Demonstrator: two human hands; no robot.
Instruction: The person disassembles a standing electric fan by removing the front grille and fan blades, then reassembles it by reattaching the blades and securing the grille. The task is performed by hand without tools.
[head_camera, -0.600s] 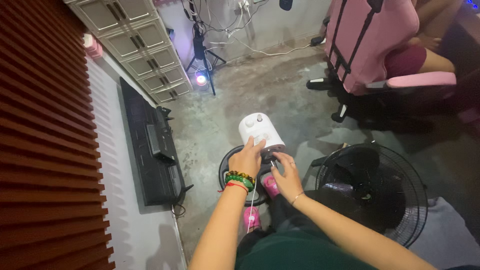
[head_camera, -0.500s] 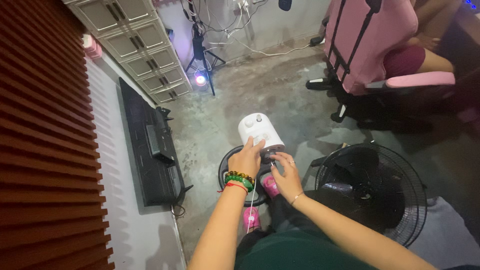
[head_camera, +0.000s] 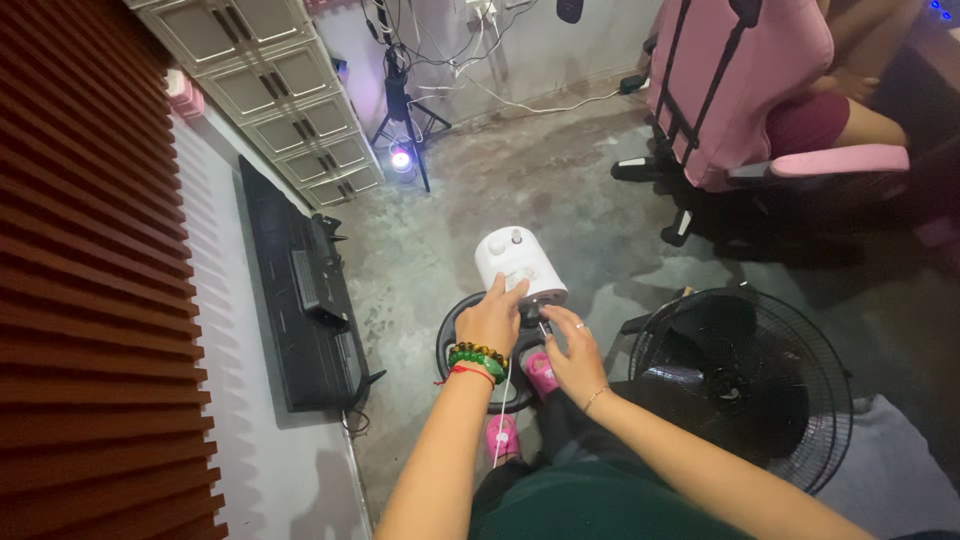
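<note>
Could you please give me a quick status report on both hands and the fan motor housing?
Left hand gripping white motor housing. Right hand at its rear, fingers on a small part. Detached fan guard lies alongside, right; nothing blocking.

My left hand (head_camera: 490, 322): green and amber bead bracelets w/ a red string. Right hand (head_camera: 572, 352): ring, thin chain bracelet. Dark green clothes, pink slippers (head_camera: 541, 372).

The white fan motor housing (head_camera: 518, 265) is rounded, with two small knobs on top, and stands upright above a round black base (head_camera: 452, 345) on the concrete floor, left of the black fan grille (head_camera: 745, 385) lying flat.
</note>
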